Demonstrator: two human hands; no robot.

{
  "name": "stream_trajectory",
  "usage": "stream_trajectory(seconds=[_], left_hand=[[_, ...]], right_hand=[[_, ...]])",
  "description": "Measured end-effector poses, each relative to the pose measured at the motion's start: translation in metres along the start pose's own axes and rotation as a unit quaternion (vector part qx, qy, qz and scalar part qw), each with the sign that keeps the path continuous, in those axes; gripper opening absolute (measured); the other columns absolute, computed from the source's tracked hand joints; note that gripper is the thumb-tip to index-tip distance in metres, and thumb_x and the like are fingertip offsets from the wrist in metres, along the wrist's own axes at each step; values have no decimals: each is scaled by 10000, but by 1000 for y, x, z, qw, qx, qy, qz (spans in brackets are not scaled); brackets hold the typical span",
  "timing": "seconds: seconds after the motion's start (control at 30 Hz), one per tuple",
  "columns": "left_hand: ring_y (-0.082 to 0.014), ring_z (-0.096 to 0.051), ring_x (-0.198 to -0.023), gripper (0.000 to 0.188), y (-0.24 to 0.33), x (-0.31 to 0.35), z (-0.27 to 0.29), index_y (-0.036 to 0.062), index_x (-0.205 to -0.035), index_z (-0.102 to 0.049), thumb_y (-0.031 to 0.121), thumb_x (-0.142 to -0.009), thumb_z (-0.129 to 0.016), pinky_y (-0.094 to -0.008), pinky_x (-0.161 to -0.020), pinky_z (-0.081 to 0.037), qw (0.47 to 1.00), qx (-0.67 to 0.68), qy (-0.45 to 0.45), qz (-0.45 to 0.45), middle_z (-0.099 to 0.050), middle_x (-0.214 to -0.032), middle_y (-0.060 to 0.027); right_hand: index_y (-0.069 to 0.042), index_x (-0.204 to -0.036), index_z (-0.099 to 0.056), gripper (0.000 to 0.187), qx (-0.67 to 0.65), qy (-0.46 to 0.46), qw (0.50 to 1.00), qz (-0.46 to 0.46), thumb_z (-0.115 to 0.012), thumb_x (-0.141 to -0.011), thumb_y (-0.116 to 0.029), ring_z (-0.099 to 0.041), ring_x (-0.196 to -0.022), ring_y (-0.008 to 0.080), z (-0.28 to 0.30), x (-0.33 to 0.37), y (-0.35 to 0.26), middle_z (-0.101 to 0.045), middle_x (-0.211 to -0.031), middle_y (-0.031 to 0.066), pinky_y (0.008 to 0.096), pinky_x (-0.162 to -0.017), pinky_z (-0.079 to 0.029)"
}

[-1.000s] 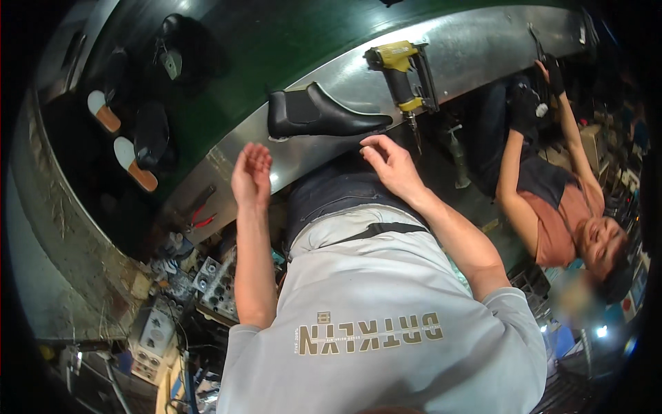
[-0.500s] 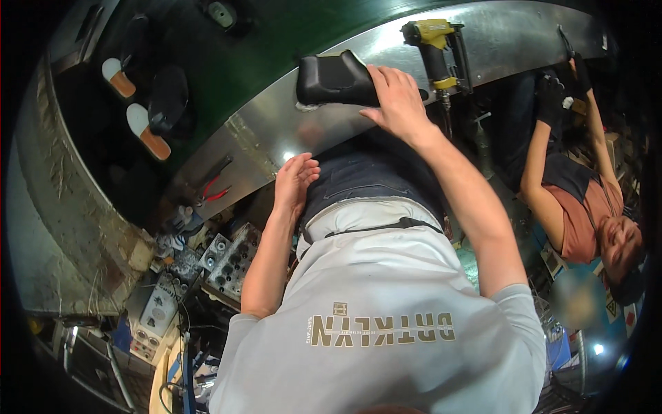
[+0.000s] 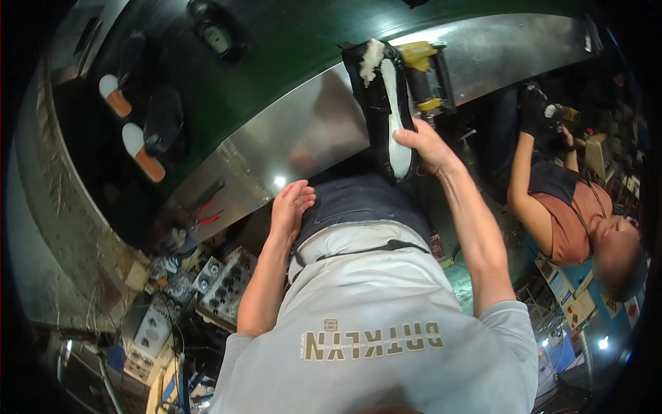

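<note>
My right hand [image 3: 426, 146] grips a black ankle boot [image 3: 381, 103] by its lower end, turned so its pale sole faces me, with white fluffy lining showing at the top. The boot is lifted over the steel edge of the workbench [image 3: 296, 138]. My left hand [image 3: 289, 207] hangs open at my waist, fingers apart, holding nothing, just below the bench edge. A yellow and black nail gun [image 3: 427, 72] stands on the bench right behind the boot.
A green conveyor belt [image 3: 276, 48] carries several dark shoes with pale and orange insoles [image 3: 141, 148]. Red-handled pliers [image 3: 207, 212] lie on the steel edge. Another person in a rust shirt [image 3: 572, 214] works at the right. Cluttered boxes and parts [image 3: 221, 276] sit below left.
My right hand took hold of the boot on the bench, lifted it and turned it sole-up toward me. My left hand dropped from the bench edge down to my waist.
</note>
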State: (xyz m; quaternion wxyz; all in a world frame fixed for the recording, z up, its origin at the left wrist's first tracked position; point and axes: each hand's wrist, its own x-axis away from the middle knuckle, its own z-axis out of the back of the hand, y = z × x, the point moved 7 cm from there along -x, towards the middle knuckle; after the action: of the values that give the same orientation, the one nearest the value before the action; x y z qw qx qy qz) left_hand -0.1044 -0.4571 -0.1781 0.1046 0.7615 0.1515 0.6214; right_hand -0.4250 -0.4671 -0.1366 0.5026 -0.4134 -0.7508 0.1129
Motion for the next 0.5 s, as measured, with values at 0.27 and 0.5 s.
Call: stream_trajectory(seconds=[0.27,0.5], left_hand=[[-172,-648,-802,251,25,-13,-45,6,-1100,-586,217,-963,-574,-289,-734,-522,996,-71,-58,-15,-668,-906,-91],[-150,-615,-842,288,65,-14,-129,-12,-1150,-564,217,-976,-560,-273,-774,-496,978,-135,-146,-65,-646,-960,-86]], right_hand=[[14,-1222,-546,792,-164,-14,983,86,-813,-686,-506,-654,-986,269,29,48,-9,-632,-1114,189,376,-883,-543],[26,-1234,-542,769,-228,-48,964,131,-775,-725,-500,-647,-1019,277,32,62,-12,-630,-1125,196,388,-920,-527]])
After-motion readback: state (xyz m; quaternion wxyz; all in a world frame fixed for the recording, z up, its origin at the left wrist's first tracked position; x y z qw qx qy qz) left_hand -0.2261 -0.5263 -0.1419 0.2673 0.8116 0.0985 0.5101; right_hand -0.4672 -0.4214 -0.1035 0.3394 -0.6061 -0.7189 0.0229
